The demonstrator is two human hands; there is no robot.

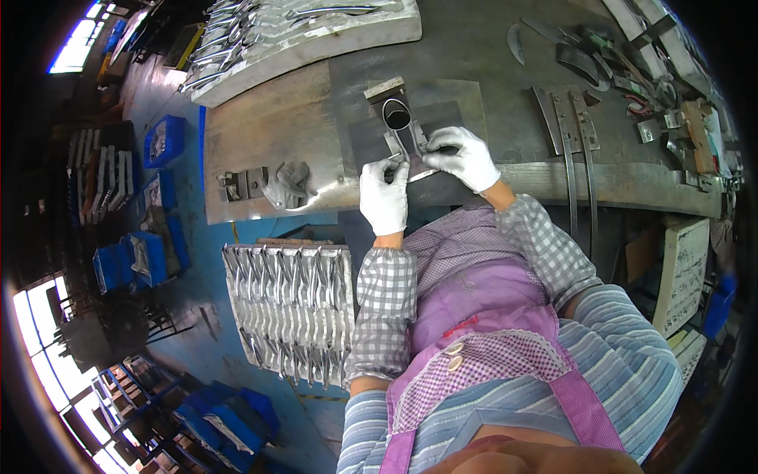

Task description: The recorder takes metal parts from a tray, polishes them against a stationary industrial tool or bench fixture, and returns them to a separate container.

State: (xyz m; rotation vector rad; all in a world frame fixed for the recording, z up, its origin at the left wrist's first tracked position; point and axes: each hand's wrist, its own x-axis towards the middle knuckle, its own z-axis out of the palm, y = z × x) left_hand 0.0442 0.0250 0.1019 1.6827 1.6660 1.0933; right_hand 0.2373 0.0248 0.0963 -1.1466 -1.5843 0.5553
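On the metal workbench (505, 95) in front of me lies a metal piece with an oval ring (397, 115) at its far end and narrow legs running toward me. My left hand (384, 197), in a white glove, is closed with its fingertips pinched at the near left end of this piece. My right hand (466, 158), gloved likewise, has its fingers closed against the piece's right side. The gloves hide much of the near end. Just beyond the ring sits a small metal block (384, 89), part of what looks like a fixture on a dark plate (365, 141).
A white tray (316, 47) of shiny metal parts stands at the far left; another rack of parts (292, 308) is left of my body. A grey cloth (288, 186) lies beside a metal clamp block (243, 184). Two long bars (576, 158) overhang the bench edge; assorted tools (600, 63) lie far right.
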